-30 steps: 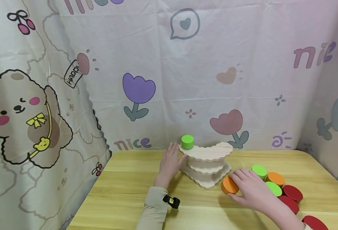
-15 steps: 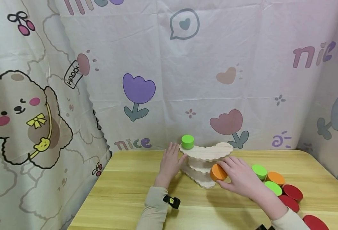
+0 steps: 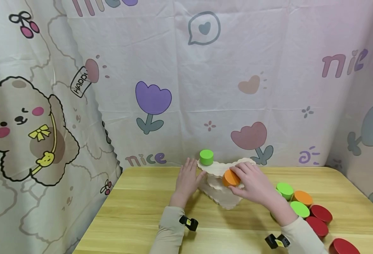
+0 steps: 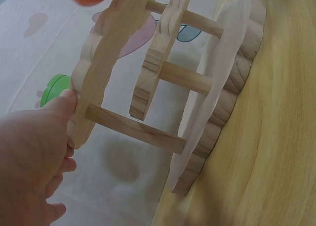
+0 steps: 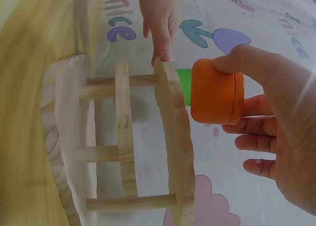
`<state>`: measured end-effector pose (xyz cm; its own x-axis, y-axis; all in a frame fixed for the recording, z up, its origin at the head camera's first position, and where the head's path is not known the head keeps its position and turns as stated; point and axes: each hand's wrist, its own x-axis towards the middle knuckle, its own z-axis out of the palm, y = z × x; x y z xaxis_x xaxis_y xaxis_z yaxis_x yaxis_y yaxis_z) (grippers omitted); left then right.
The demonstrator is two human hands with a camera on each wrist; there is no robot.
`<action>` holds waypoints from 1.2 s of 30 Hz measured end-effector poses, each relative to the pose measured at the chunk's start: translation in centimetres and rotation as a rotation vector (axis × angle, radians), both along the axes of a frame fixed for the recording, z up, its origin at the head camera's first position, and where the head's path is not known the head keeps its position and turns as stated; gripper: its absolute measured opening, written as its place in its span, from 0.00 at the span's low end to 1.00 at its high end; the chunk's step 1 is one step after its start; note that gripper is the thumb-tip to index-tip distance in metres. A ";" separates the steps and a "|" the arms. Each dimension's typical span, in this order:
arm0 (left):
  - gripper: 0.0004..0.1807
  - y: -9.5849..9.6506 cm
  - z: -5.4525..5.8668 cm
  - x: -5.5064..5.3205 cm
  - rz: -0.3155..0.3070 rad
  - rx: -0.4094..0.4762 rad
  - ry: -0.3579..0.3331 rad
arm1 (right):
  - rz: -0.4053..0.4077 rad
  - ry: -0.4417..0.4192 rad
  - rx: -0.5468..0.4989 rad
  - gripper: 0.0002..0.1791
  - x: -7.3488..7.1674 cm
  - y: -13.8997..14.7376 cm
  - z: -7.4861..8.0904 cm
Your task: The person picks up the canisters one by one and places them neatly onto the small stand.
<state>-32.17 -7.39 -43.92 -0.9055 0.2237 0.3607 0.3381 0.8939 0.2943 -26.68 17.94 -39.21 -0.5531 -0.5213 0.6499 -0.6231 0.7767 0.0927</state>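
Note:
A pale wooden stand [image 3: 214, 168] has scalloped tiers joined by round dowels [image 4: 133, 129]. My left hand [image 3: 186, 181] grips the left end of its top tier, the thumb [image 4: 61, 105] lying at the edge beside a green round block [image 3: 207, 157] that sits on that tier. With its thumb and fingers my right hand [image 3: 253, 183] holds an orange round block [image 5: 217, 91] above the top tier. From the head it overlaps the stand's front, and in the right wrist view it covers part of the green block.
To the right on the wooden table [image 3: 135, 211] lie more round blocks: a green block [image 3: 285, 191], an orange block [image 3: 302, 198], another green block [image 3: 299, 210] and several dark red blocks [image 3: 321, 214]. A printed curtain [image 3: 205, 88] hangs right behind the table.
My right hand has carried the orange block left and upward from beside the stand to over its front part. The left hand and the green block on top have stayed put.

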 end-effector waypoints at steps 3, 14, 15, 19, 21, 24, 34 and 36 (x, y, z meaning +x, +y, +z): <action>0.42 0.0 0.1 0.0 0.001 -0.002 0.004 | 0.002 0.004 -0.026 0.31 -0.7 -0.5 0.2; 0.42 0.1 0.0 -0.1 0.004 0.001 -0.001 | -0.102 -0.072 -0.106 0.32 -3.1 -2.3 0.2; 0.42 0.0 0.0 -0.1 0.002 0.004 0.002 | -0.103 -0.082 -0.114 0.32 -3.3 -2.5 0.1; 0.42 0.0 0.1 -0.1 0.003 0.012 -0.002 | -0.116 -0.133 -0.143 0.31 -4.0 -3.0 0.0; 0.42 0.0 0.0 -0.1 -0.001 0.017 0.003 | -0.134 -0.162 -0.152 0.32 -4.3 -3.2 0.0; 0.41 0.0 0.0 0.0 -0.003 0.014 0.008 | -0.171 -0.202 -0.156 0.33 -4.5 -3.4 0.0; 0.41 0.1 0.1 0.0 0.002 0.003 0.020 | -0.205 -0.305 -0.220 0.34 -5.3 -4.0 -0.1; 0.41 0.0 0.1 0.0 0.000 0.005 0.020 | -0.208 -0.318 -0.233 0.34 -5.4 -4.1 -0.3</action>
